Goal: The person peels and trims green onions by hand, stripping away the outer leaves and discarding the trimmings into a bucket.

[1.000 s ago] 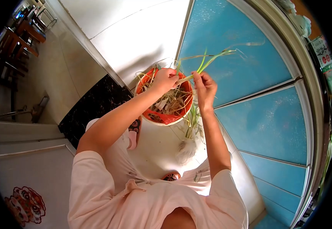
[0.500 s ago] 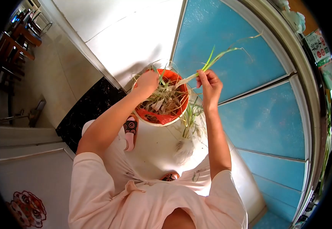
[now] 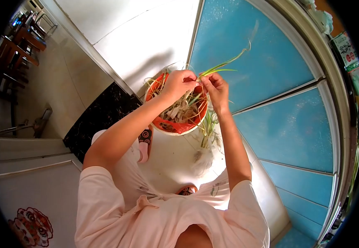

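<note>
Over the bin, my right hand [image 3: 216,90] pinches a green onion [image 3: 222,67] near its pale lower part; its long green leaves point up and right. My left hand [image 3: 179,85] meets it at the stalk, thumb and fingers pressed together on the pale end. Below both hands stands a round bin [image 3: 181,128] with a red plastic liner, filled with dry peelings and withered leaves [image 3: 179,110]. On the floor right of the bin lies a bunch of green onions [image 3: 206,138] with whitish roots.
Blue cabinet doors [image 3: 286,128] curve along the right side, below a counter holding packages [image 3: 344,51]. White wall panels rise behind the bin. A black floor strip [image 3: 101,109] and wooden chairs [image 3: 14,58] are at the left. My slippered feet are near the bin.
My left hand has come up from the bin's left side to the green onion. My right hand has moved left, and the onion's leaves now reach less far right.
</note>
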Motion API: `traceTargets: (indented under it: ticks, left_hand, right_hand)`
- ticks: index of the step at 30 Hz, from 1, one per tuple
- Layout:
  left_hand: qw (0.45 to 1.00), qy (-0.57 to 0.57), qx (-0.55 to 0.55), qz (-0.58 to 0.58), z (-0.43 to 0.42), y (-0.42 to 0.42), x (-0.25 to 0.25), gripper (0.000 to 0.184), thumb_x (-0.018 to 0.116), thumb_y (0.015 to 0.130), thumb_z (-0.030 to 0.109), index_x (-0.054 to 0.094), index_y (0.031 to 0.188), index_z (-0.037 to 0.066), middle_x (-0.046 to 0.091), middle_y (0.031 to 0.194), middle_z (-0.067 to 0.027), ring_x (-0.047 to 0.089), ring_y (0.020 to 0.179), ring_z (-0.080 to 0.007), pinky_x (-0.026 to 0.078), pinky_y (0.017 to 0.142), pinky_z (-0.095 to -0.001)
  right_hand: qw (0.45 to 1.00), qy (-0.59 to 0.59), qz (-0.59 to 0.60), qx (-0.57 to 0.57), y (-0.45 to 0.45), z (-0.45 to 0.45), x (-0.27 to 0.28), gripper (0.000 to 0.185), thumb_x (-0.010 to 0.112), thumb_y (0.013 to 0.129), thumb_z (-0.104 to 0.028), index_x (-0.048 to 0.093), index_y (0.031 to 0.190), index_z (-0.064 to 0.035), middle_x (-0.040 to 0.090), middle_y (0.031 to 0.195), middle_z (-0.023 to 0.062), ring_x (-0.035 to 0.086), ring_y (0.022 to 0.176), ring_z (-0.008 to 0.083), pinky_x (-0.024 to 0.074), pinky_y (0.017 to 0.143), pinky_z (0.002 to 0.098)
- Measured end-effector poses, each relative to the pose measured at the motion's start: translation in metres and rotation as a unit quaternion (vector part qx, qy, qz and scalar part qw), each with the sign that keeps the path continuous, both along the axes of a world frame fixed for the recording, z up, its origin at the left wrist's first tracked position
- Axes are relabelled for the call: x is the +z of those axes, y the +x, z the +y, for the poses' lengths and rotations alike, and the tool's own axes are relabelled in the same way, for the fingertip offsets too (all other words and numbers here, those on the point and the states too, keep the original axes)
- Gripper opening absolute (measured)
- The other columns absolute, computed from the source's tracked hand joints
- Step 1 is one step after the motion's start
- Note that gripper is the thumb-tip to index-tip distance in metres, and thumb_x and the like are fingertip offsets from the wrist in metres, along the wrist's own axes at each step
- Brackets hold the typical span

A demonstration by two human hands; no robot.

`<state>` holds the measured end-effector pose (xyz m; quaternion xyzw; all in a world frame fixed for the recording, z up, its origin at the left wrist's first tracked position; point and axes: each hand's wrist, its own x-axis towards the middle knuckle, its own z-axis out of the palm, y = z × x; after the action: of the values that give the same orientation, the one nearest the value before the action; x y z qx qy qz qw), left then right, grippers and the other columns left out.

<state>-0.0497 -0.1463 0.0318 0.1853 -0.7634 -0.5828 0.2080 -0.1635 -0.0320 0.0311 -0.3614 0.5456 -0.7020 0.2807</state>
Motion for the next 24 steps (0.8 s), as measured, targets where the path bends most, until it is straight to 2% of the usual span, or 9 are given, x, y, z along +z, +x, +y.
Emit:
traceTargets:
  ticks: [2, 3, 6, 12, 18, 21, 24]
  left_hand:
    - [0.999, 0.036, 0.0, 0.034, -0.004, -0.002, -0.007, 0.013, 0.067, 0.079, 0.009, 0.062, 0.079, -0.003, 0.062, 0.065, -0.0051, 0.056, 0.058, -0.0086, 0.045, 0.056, -0.0234]
    - [0.997, 0.066, -0.003, 0.048, -0.004, -0.002, -0.008, 0.013, 0.065, 0.082, 0.009, 0.064, 0.083, -0.004, 0.063, 0.067, -0.0036, 0.056, 0.059, -0.0078, 0.045, 0.056, -0.0221]
    - [0.993, 0.111, -0.039, 0.029, -0.009, -0.001, -0.007, 0.012, 0.061, 0.085, 0.005, 0.064, 0.09, -0.005, 0.062, 0.076, -0.0029, 0.057, 0.066, -0.0078, 0.046, 0.062, -0.022]
    - [0.988, 0.15, -0.041, 0.006, -0.008, -0.003, -0.006, 0.016, 0.059, 0.087, 0.009, 0.062, 0.096, -0.004, 0.062, 0.08, -0.0025, 0.056, 0.069, -0.0077, 0.045, 0.064, -0.0216]
    - [0.988, 0.135, -0.051, 0.053, 0.0, -0.006, -0.001, 0.014, 0.058, 0.088, 0.012, 0.062, 0.093, -0.001, 0.061, 0.08, -0.0019, 0.057, 0.069, -0.0078, 0.043, 0.061, -0.0209]
    - [0.981, 0.189, -0.028, 0.033, -0.007, -0.003, -0.002, 0.011, 0.059, 0.088, 0.011, 0.061, 0.089, 0.001, 0.062, 0.08, -0.0021, 0.057, 0.069, -0.0083, 0.042, 0.059, -0.0209]
    - [0.986, 0.159, 0.043, -0.022, -0.012, -0.002, -0.009, 0.012, 0.062, 0.084, 0.01, 0.062, 0.086, -0.002, 0.064, 0.073, -0.0038, 0.058, 0.062, -0.0072, 0.044, 0.057, -0.0215]
  right_hand:
    - [1.0, 0.013, 0.015, -0.001, -0.004, -0.001, -0.004, 0.013, 0.062, 0.088, -0.013, 0.058, 0.081, -0.0029, 0.057, 0.068, -0.0014, 0.045, 0.055, 0.0043, 0.0358, 0.05, 0.0189]
    - [1.0, 0.019, 0.023, -0.002, -0.004, -0.002, -0.004, 0.012, 0.061, 0.089, -0.012, 0.058, 0.082, -0.0026, 0.057, 0.068, -0.001, 0.045, 0.056, 0.0046, 0.0363, 0.051, 0.0191]
    - [1.0, -0.008, -0.007, -0.002, -0.005, -0.004, -0.004, 0.011, 0.059, 0.089, -0.011, 0.058, 0.083, -0.0019, 0.058, 0.07, 0.0001, 0.046, 0.056, 0.0052, 0.037, 0.051, 0.0191]
    - [0.999, -0.024, -0.033, 0.0, -0.004, -0.004, -0.001, 0.009, 0.059, 0.089, -0.009, 0.057, 0.083, -0.0022, 0.057, 0.07, -0.0004, 0.047, 0.056, 0.0054, 0.0381, 0.052, 0.0188]
    - [1.0, 0.012, 0.0, -0.013, -0.006, -0.005, -0.006, 0.008, 0.061, 0.088, -0.008, 0.057, 0.083, -0.0027, 0.056, 0.069, -0.0024, 0.047, 0.058, 0.0031, 0.0369, 0.051, 0.0173]
    - [0.999, 0.017, 0.008, -0.051, -0.004, -0.003, -0.008, 0.007, 0.06, 0.088, -0.008, 0.057, 0.085, -0.0027, 0.056, 0.069, -0.0018, 0.048, 0.058, 0.0037, 0.0377, 0.051, 0.0179]
    - [0.997, -0.01, -0.021, -0.067, -0.007, 0.002, -0.002, 0.006, 0.059, 0.089, -0.007, 0.057, 0.087, -0.0021, 0.059, 0.074, 0.0015, 0.048, 0.057, 0.0051, 0.0393, 0.052, 0.0192]
